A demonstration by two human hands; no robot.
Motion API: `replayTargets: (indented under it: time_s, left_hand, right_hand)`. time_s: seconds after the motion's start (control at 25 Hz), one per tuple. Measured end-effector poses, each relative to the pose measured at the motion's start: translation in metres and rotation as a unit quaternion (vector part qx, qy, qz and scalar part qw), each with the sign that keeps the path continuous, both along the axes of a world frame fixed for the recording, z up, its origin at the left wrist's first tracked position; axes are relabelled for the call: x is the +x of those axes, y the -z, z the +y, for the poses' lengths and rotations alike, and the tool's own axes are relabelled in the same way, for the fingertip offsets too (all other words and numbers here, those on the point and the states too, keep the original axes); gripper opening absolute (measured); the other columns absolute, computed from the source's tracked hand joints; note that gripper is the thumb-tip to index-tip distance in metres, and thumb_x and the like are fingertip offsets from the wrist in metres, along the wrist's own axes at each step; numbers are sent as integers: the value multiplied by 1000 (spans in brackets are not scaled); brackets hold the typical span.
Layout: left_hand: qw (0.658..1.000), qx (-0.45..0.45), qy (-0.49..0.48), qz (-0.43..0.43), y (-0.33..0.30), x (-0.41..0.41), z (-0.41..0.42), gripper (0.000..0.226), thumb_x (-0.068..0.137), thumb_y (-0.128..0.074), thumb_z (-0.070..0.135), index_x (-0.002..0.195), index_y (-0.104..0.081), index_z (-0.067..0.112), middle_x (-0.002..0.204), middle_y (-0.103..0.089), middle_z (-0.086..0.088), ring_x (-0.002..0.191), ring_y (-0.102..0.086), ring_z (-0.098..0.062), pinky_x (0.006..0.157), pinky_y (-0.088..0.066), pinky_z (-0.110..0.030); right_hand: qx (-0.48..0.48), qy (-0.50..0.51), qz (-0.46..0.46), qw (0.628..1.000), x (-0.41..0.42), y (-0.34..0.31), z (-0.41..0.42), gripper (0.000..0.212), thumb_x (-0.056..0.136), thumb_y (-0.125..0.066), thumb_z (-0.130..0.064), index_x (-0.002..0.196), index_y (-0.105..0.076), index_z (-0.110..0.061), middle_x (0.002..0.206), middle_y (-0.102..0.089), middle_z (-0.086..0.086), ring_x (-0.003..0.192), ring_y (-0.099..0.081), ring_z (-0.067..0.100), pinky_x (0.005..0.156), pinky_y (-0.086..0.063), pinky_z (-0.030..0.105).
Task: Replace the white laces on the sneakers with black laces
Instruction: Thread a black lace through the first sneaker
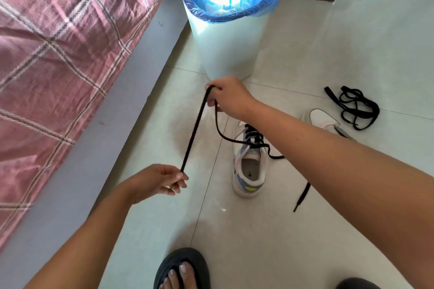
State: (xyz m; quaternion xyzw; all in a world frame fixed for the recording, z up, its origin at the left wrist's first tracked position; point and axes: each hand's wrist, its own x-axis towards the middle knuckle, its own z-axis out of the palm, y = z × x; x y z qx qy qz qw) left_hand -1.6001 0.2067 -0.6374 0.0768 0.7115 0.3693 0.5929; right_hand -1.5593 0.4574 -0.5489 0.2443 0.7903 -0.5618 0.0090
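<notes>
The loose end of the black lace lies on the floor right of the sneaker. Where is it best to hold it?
Probably just behind the stiff tip of the loose end, pinched from above: it lies flat and straight on the floor, apart from the sneaker, nothing covering it.

Both forearms are bare, with no sleeves, watches or rings showing on the left hand [159, 179] or right hand [229, 97]. Below the hands, a black rubbery open-toed slipper [179, 267] (toes exposed) covers one foot.
</notes>
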Motion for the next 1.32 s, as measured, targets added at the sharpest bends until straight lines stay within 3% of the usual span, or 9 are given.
replayTargets:
  time_s: [0.08,0.12,0.16,0.28,0.52,0.64,0.8,1.08,1.32]
  left_hand:
    - [997,-45,36,51,12,22,10,14,90,-61,22,90,-75,17,88,-70,7,84,-64,-8,70,-51,-18]
    - [995,-47,25,81,17,34,21,13,89,-63,24,90,-75,19,85,-69,9,82,-62,-6,67,-48,-15]
    - [995,-30,-12,94,20,46,35,12,88,-64,23,90,-75,18,78,-66,8,73,-58,-7,61,-45,-14]
    - [978,57,-199,20,19,64,82,14,90,-60,14,87,-70,6,63,-58,-2,55,-52,-12,50,-43,-17]
    - [932,111,-341,47,4,64,145,7,83,-64,-6,86,-63,0,77,-66,-11,69,-67,-16,62,-55,-17]
    - [942,99,-292,135,5,62,153,16,79,-68,-5,81,-65,10,77,-67,-6,75,-67,-18,68,-56,-20]
    - [950,90,-231,192,9,63,154,14,78,-72,3,79,-66,16,76,-68,-3,78,-67,-18,77,-56,-28]
    - [970,110,-169,138,6,52,153,11,79,-70,-2,89,-69,-1,68,-67,-2,58,-65,-9,57,-54,-15]
    - [944,111,30,310,0,42,156,8,77,-71,1,85,-69,3,82,-70,-4,72,-63,-9,66,-47,-10]
  right_hand:
    - [29,-161,-104,981,1,-2,-2,57,88,-62,-16,140,-39,-8,131,-54,12,124,-49,27,92,-39,29]
    - [96,-229,-162,955,7,2,2,74,86,-67,-23,147,-26,-14,145,-41,8,133,-39,25,102,-33,30]
    - [166,-243,-195,935,16,8,10,72,85,-68,-25,146,-30,-15,147,-38,6,134,-37,25,106,-32,32]
    - [271,-130,-194,934,56,32,29,19,87,-57,-14,101,-68,-5,110,-64,15,102,-59,30,86,-48,34]
    - [116,-63,-227,965,114,69,22,19,87,-53,-9,86,-71,-4,55,-62,1,48,-55,6,49,-44,18]
    - [29,-13,-231,972,110,77,19,18,88,-49,-5,87,-67,-6,46,-59,2,29,-43,5,33,-34,16]
    - [25,-8,-221,975,110,81,10,14,91,-49,-10,88,-63,-10,50,-62,5,33,-47,10,34,-35,17]
    - [28,21,-208,977,111,87,5,14,92,-51,-13,85,-62,-10,48,-60,1,36,-50,13,40,-38,20]
    - [-44,80,-189,978,109,85,2,13,91,-53,-7,82,-61,-10,46,-57,3,33,-45,12,34,-34,15]
